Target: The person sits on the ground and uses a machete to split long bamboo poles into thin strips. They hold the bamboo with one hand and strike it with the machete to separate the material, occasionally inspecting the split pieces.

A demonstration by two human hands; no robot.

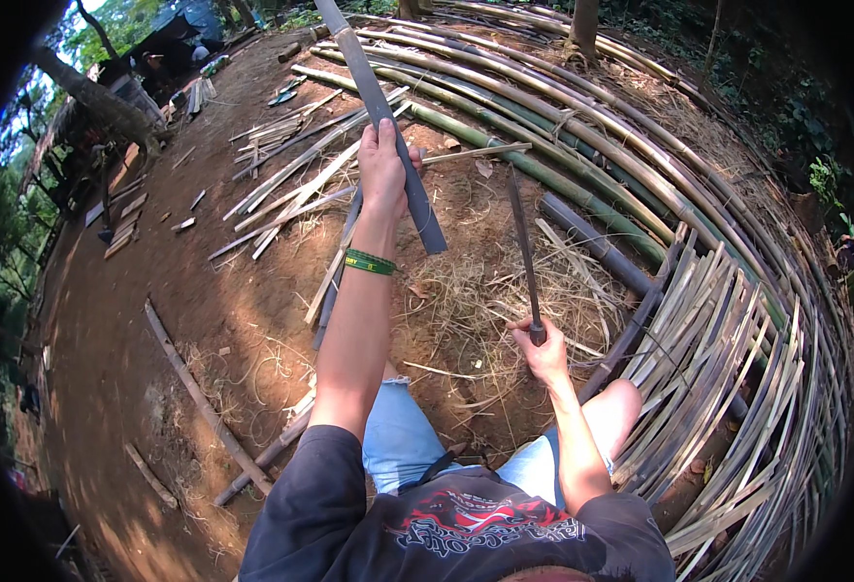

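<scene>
My left hand (383,175) is raised and wrapped round a long, dark split-bamboo slat (421,213), which slants from the upper left down toward the middle. In my right hand (545,357), low and to the right, is the handle of a long, narrow-bladed knife (522,228). Its dark blade points up and away from me, apart from the slat. Pale bamboo shavings (471,301) lie on the ground between my hands and around the blade.
Long bamboo poles (631,141) lie across the far right. Thin bamboo strips (708,354) are heaped at my right, beside a dark bamboo length (597,242). Split pieces (296,189) lie scattered ahead on the left; a stick (199,388) rests on the bare soil nearer me.
</scene>
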